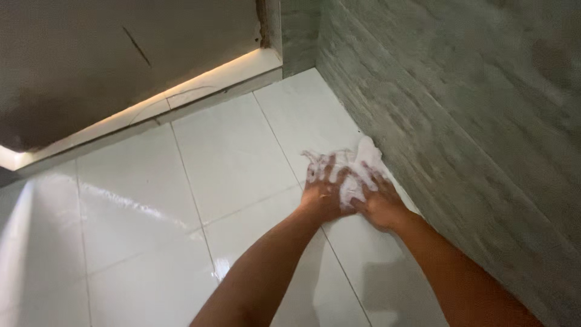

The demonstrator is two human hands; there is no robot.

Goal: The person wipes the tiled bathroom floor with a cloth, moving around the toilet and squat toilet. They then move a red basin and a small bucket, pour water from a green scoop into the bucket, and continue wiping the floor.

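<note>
A: Both hands down on the floor tiles, side by side. Left hand (322, 189) has fingers spread and pressed flat onto a white cloth (351, 169). Right hand (380, 203) is pressed down next to it, fingers curled over the cloth's near edge. Blurry, so I can't tell exact finger positions.

B: Where's the cloth rel. to the hands?

A: Right under them, bunched. Part sticks out beyond the fingertips, twd the grey stone-look wall (460, 121). Far corner looks like it's touching the wall base.

B: Why held like that, you think?

A: My read: flat palms w/ arms (272, 266) stretched fwd put weight on the cloth, which suits rubbing a glossy tile. Two hands keep the bunch from slipping.

B: Anything else nearby?

A: White floor tiles (230, 157) w/ grout lines, shiny, maybe wet. Beyond that, a pale raised step (200, 85) w/ a warm light strip under a dark panel (121, 54).
</note>
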